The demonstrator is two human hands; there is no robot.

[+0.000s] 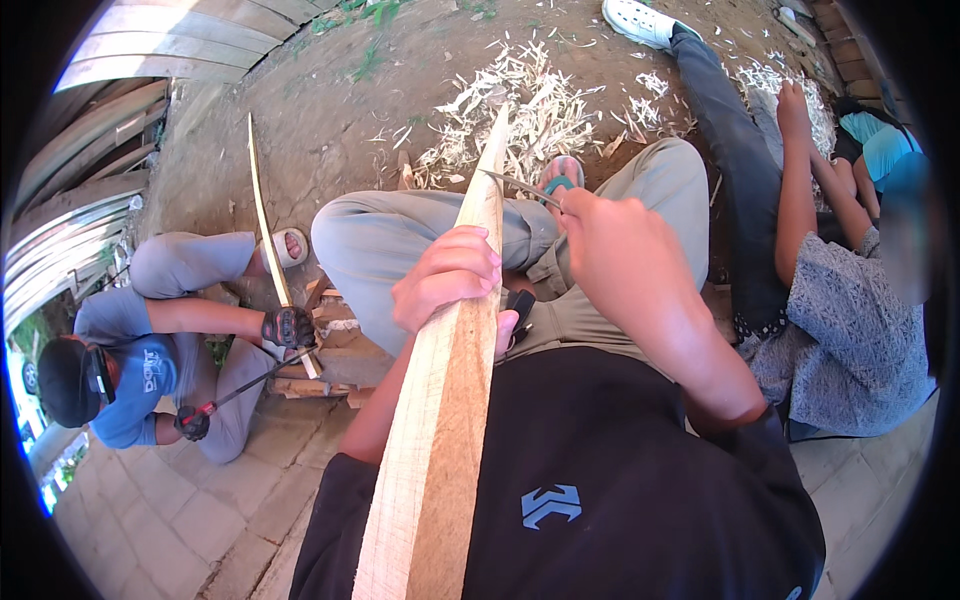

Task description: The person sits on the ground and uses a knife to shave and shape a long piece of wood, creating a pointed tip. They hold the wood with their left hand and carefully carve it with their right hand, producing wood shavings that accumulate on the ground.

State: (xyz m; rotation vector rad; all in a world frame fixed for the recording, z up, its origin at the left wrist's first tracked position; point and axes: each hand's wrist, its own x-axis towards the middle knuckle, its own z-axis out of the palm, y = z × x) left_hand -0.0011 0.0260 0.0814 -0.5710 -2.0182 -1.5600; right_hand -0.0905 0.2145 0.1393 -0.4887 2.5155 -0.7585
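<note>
While L grip (447, 280) clasps wood stake (440, 410) below tip, R grip (632, 255) clenches knife (520, 187) nr stake.

There are two bare hands, one left hand (447, 278) and one right hand (632, 255). There is one long, thick, pale wooden stick (428, 450) and one thin gray knife blade (512, 184). Three other people show: one in a blue shirt (148, 375), one in a patterned gray shirt (860, 340), one in bright blue (888, 152). There are two black gloves (288, 327), one black cap (66, 380), one thin, curved yellow wooden stick (263, 205) and one white shoe (640, 22).
</note>
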